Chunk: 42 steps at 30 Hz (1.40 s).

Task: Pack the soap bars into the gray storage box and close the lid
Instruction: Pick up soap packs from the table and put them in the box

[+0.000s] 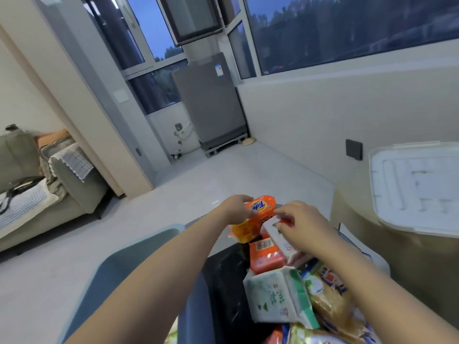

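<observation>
Balcony-like room, pale tiled floor [248, 175], big windows; packs sit on a dark tabletop [223, 276]. Left hand [236, 209] fingers closed around an orange Tide soap bar [260, 207], held up at the far end of the pile. Right hand [303, 224] just beside it, fingers pinching a white soap pack [275, 232] that tilts against the orange one. Below them: another orange soap bar [264, 254], a white-green pack [278, 296], a yellowish pack [325, 296], all touching in a heap. White lid [417, 187] lies flat on a beige surface at right, well apart from the hands. Gray box itself: cannot tell where. Gray appliance [211, 100] in far corner, sofa [49, 184] left.
</observation>
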Available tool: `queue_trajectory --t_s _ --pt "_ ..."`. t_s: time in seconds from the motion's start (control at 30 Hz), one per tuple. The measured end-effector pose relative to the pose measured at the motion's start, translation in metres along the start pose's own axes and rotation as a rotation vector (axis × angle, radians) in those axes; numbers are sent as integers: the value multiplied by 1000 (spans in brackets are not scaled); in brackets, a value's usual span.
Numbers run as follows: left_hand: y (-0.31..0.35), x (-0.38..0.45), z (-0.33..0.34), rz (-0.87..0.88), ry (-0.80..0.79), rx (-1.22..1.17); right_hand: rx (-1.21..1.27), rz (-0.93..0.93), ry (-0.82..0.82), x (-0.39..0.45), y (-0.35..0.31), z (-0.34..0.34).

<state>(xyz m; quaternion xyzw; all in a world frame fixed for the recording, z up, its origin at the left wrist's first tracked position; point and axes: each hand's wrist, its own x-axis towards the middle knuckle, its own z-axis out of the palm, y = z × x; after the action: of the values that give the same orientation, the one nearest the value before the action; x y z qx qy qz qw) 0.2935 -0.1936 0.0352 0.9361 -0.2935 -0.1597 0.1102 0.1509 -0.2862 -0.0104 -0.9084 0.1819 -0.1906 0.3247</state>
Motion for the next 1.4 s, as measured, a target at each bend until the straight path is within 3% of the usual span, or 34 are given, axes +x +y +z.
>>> queue_trajectory --t_s 0.13,0.23,0.47,0.67,0.73,0.83,1.0,1.23,1.4 --pt "-5 25 10 -10 -133 117 10 3 28 3 5 5" --pt "-11 36 8 13 -146 129 8 11 34 5 6 6" --pt "-21 35 3 44 -63 85 -10 22 56 1 0 6" --pt "-21 -15 -46 69 93 -196 -154 -8 125 -3 -17 -3" --pt "-20 -47 -63 118 122 -249 -17 -12 107 -7 -28 -7" --pt "-19 -97 -81 139 148 -310 405 -2 33 -18 -54 -14" --pt "-34 -168 -91 -21 179 -435 762 0 -131 -57 -107 -19" --pt "-76 -245 -88 -111 291 -748 907 -4 -348 -93 -179 -5" --pt "-111 -283 -93 -156 346 -912 848 80 -481 -91 -220 13"
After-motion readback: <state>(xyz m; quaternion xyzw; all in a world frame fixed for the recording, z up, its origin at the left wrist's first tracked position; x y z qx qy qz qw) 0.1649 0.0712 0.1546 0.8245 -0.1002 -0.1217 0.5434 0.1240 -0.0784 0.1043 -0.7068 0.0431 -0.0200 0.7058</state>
